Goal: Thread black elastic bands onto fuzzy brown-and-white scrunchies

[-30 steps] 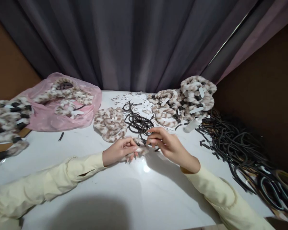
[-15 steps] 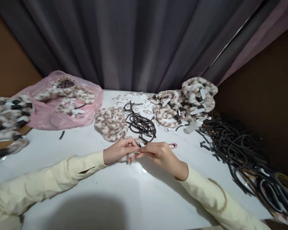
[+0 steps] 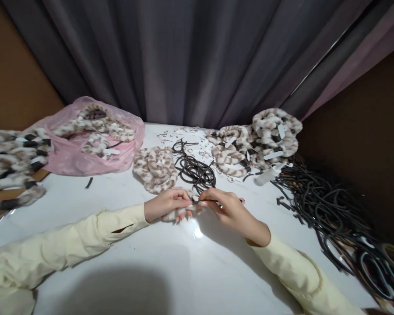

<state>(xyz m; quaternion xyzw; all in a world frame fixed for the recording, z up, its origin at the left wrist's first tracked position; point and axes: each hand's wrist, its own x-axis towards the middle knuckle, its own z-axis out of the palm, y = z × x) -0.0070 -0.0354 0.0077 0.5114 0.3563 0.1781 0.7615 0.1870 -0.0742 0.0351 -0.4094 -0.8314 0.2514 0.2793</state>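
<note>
My left hand (image 3: 167,204) is closed around a brown-and-white furry tube (image 3: 171,216), held just above the white table. A narrow pale strip (image 3: 193,207) shows at the tube's right part, between my two hands. My right hand (image 3: 232,212) is pinched, thumb against fingers, at the right end of the tube; exactly which part it grips is too small to make out. Just beyond my hands lie a bundle of dark cords (image 3: 197,173) and a pile of flat furry pieces (image 3: 155,169).
A pink plastic bag (image 3: 92,164) of furry loops stands at left, near more furry loops (image 3: 6,153). Tagged furry loops (image 3: 276,131) and a white bottle (image 3: 265,176) are at back right. Black cords (image 3: 328,201) cover the right side. A pink-ended tool (image 3: 242,201) lies behind my right hand.
My right hand has drawn slightly right, away from my left, and more of the pale strip shows between them. My left hand keeps its hold on the furry tube.
</note>
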